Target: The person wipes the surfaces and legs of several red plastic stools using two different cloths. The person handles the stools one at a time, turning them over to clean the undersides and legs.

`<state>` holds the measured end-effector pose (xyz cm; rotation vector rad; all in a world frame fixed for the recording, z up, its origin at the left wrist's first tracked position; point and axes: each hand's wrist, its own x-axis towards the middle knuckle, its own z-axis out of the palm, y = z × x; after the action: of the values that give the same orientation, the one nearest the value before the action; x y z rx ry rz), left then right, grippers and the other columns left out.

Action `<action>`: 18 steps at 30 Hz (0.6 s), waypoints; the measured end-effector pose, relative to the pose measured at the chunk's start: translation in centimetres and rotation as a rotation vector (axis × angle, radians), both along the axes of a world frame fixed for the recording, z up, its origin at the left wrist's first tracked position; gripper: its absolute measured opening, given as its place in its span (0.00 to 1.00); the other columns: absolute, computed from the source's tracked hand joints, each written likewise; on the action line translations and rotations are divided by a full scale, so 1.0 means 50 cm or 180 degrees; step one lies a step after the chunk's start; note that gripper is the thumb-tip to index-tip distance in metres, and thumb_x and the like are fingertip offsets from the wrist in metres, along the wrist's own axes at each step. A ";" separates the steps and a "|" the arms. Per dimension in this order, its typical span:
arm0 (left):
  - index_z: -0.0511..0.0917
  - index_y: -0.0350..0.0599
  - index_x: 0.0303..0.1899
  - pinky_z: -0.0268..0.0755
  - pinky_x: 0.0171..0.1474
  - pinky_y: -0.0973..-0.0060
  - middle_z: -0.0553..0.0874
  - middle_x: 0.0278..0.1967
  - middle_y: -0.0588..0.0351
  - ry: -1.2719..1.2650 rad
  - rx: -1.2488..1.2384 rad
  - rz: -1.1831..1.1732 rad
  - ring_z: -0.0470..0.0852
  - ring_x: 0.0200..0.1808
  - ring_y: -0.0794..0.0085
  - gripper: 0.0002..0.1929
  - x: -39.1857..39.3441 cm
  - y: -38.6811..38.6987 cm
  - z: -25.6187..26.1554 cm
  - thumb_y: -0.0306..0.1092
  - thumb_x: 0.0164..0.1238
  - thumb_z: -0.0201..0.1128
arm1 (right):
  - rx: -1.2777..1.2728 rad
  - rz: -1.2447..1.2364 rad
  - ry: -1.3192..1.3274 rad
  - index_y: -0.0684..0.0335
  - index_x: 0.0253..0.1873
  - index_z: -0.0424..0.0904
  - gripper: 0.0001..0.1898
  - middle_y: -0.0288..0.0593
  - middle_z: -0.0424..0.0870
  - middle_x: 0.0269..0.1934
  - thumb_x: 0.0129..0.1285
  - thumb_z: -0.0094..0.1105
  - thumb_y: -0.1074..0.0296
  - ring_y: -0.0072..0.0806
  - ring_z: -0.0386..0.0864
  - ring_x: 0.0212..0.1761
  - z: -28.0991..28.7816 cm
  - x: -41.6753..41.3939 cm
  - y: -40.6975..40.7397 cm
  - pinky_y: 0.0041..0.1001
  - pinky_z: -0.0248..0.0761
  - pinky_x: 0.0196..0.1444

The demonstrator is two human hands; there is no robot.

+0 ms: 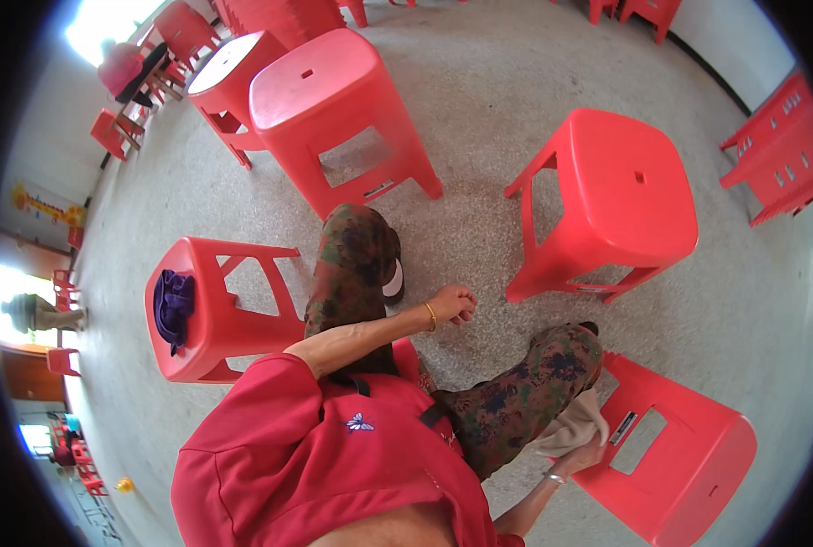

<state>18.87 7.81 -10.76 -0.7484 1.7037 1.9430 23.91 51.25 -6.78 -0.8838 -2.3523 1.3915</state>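
Note:
My left hand point(452, 305), with a gold bangle at its wrist, hangs over the floor between my knees, fingers curled and nothing seen in them. At the lower right my right hand point(581, 457) holds a beige cloth point(574, 424) against the side of a red plastic stool point(687, 451). That stool leans beside my leg. Another red plastic stool point(632, 184) stands upright in front of me, to the right. A dark purple cloth point(174, 308) lies on the seat of a red stool point(201, 342) at my left.
Two more red stools point(317, 82) point(232, 65) stand ahead to the left. Stacked red stools point(280, 17) are behind them, and others point(782, 150) are by the right wall. A person point(120, 70) sits at the upper left, and another person point(33, 313) is at the far left.

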 end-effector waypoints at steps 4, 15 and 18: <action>0.80 0.40 0.46 0.78 0.35 0.78 0.84 0.35 0.58 0.0511 0.0153 0.0489 0.84 0.34 0.76 0.10 -0.021 -0.007 0.094 0.32 0.68 0.58 | -0.0764 0.0071 0.0871 0.77 0.55 0.76 0.21 0.52 0.82 0.50 0.66 0.46 0.66 0.40 0.82 0.45 0.251 -0.152 -0.095 0.36 0.79 0.44; 0.75 0.40 0.57 0.78 0.53 0.66 0.83 0.49 0.52 0.1573 0.2105 0.0732 0.83 0.48 0.68 0.19 -0.033 0.009 0.240 0.40 0.72 0.59 | 0.0634 0.3782 0.1105 0.67 0.51 0.79 0.17 0.53 0.83 0.41 0.55 0.61 0.74 0.46 0.83 0.40 0.407 -0.161 -0.514 0.36 0.76 0.43; 0.67 0.41 0.66 0.72 0.64 0.54 0.76 0.61 0.39 0.1547 0.4461 0.0776 0.78 0.60 0.50 0.28 -0.030 -0.011 0.226 0.44 0.70 0.61 | 0.1007 0.4480 0.0907 0.66 0.50 0.80 0.16 0.54 0.83 0.38 0.55 0.65 0.72 0.44 0.83 0.37 0.338 -0.099 -0.573 0.33 0.76 0.41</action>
<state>17.35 7.28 0.53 0.0917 0.0646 2.8949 18.96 22.61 10.12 1.2298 -2.7741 1.1912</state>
